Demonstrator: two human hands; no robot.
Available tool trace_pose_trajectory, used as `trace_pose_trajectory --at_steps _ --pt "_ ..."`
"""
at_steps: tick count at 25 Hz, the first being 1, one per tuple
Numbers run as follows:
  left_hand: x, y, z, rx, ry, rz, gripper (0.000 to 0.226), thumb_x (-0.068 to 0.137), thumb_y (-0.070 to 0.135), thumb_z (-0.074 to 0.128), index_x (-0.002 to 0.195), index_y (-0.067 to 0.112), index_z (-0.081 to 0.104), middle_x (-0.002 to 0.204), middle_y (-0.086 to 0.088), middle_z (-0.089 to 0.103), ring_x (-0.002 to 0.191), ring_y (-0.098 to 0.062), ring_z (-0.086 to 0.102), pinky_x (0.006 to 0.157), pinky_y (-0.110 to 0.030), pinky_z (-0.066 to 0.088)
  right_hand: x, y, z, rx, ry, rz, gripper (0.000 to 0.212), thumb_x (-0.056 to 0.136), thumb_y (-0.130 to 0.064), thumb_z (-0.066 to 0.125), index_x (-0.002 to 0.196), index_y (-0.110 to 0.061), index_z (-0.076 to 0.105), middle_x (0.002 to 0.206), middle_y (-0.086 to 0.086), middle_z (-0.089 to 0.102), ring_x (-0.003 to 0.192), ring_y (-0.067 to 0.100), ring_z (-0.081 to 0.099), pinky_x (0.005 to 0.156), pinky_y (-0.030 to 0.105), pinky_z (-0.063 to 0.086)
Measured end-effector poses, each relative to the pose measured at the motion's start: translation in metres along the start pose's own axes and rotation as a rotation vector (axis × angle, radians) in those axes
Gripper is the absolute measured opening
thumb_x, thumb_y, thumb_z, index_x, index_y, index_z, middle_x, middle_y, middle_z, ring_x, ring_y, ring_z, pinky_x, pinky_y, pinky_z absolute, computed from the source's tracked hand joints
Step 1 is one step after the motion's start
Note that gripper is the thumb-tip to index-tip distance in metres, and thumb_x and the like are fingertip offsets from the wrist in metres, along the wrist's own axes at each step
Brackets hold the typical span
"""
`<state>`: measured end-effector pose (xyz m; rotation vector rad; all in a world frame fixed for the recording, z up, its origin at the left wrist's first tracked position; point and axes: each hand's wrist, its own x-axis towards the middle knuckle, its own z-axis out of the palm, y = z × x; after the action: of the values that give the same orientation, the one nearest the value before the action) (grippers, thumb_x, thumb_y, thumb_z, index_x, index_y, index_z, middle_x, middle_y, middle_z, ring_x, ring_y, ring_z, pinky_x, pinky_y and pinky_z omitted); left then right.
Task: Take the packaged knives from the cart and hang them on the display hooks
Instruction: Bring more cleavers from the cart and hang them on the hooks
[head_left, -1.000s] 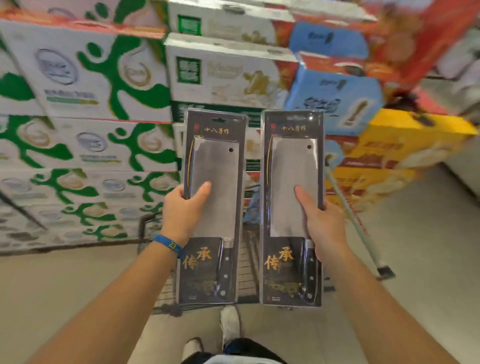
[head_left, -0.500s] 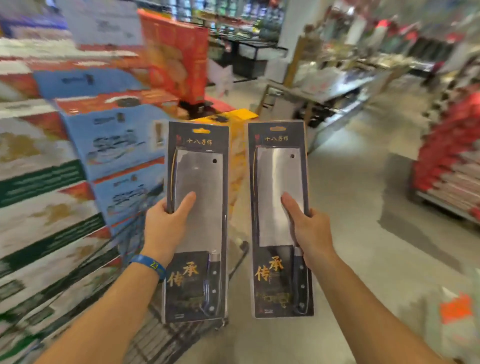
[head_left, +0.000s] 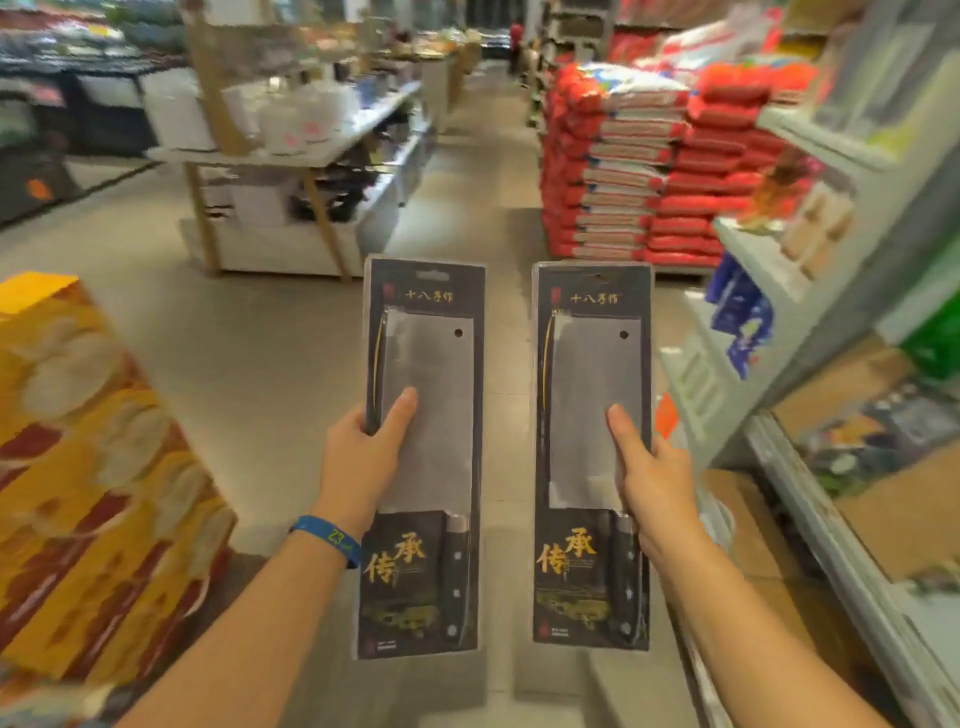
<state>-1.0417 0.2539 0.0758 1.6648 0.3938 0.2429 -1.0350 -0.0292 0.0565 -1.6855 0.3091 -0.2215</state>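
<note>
Straight ahead, two packaged knives are held upright side by side, with a strip of aisle floor (head_left: 260, 338) showing between them. The left hand (head_left: 358, 457) grips the left knife package (head_left: 431, 364) along its left edge, thumb laid across the clear front over the blade, fingers hidden behind the card. The right hand (head_left: 652, 478) grips the right knife package (head_left: 592, 374) along its right edge in the same way, thumb on the front. Each package is a tall dark card with a wide rectangular cleaver blade under clear plastic, a black riveted handle at the bottom, gold Chinese characters beside the handle, and a hang slot at the top. A blue wristband (head_left: 327, 538) circles the left wrist. To the left stands a stack of yellow and red boxes (head_left: 78, 467). Further back is a white display stand (head_left: 291, 150) carrying pale goods, blurred. To the right, red and white sacks (head_left: 649, 171) are piled high. Nearer on that side, grey shelving (head_left: 810, 364) holds blurred goods, among them blue packets (head_left: 737, 317).
</note>
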Motion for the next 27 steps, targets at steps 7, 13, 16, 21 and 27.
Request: trace_pose_trajectory --at_steps 7,13,16,21,27 --pt "0.036 0.000 0.188 0.031 -0.570 0.005 0.016 0.087 0.023 0.076 0.101 0.020 0.070 0.097 -0.003 0.078 0.088 -0.019 0.075 0.075 -0.035 0.062 0.022 0.048 -0.117 0.112 0.293 0.055 0.039 0.089 -0.057 0.070 0.119 -0.032 0.073 0.114 -0.010 0.077 0.107 0.013 0.073 0.092 0.039 0.056" --pt "0.031 0.030 0.324 -0.027 -0.977 0.138 0.024 0.081 0.036 0.078 0.096 0.017 0.072 0.088 0.008 0.078 0.083 -0.011 0.074 0.066 -0.023 0.058 -0.010 0.055 -0.194 0.099 0.841 0.157 0.024 0.087 -0.055 0.071 0.095 -0.033 0.075 0.089 -0.024 0.077 0.077 -0.008 0.072 0.061 0.008 0.052" --pt "0.021 0.083 0.389 -0.090 -1.187 0.196 0.051 0.077 0.053 0.077 0.113 0.016 0.071 0.108 -0.002 0.076 0.103 -0.022 0.071 0.090 -0.044 0.057 -0.008 0.007 -0.230 -0.008 1.054 0.094 0.043 0.075 -0.072 0.071 0.085 -0.030 0.074 0.079 -0.023 0.076 0.073 -0.006 0.071 0.057 0.012 0.052" --pt "-0.030 0.218 0.464 -0.299 -1.334 0.492 0.054 0.071 0.068 0.070 0.089 0.017 0.070 0.087 -0.008 0.074 0.081 -0.018 0.070 0.078 -0.044 0.055 -0.033 -0.105 -0.296 -0.026 1.328 -0.051 0.073 0.063 -0.080 0.074 0.103 -0.019 0.076 0.091 -0.011 0.079 0.083 0.006 0.076 0.064 0.023 0.061" --pt "-0.112 0.298 0.504 -0.465 -1.402 0.646 0.037 0.078 0.063 0.069 0.079 0.027 0.071 0.075 -0.002 0.071 0.062 -0.008 0.060 0.061 -0.039 0.051 -0.088 -0.194 -0.356 -0.180 1.555 -0.171 0.048 0.074 -0.071 0.073 0.082 -0.024 0.073 0.070 -0.022 0.074 0.063 -0.004 0.070 0.052 0.017 0.051"
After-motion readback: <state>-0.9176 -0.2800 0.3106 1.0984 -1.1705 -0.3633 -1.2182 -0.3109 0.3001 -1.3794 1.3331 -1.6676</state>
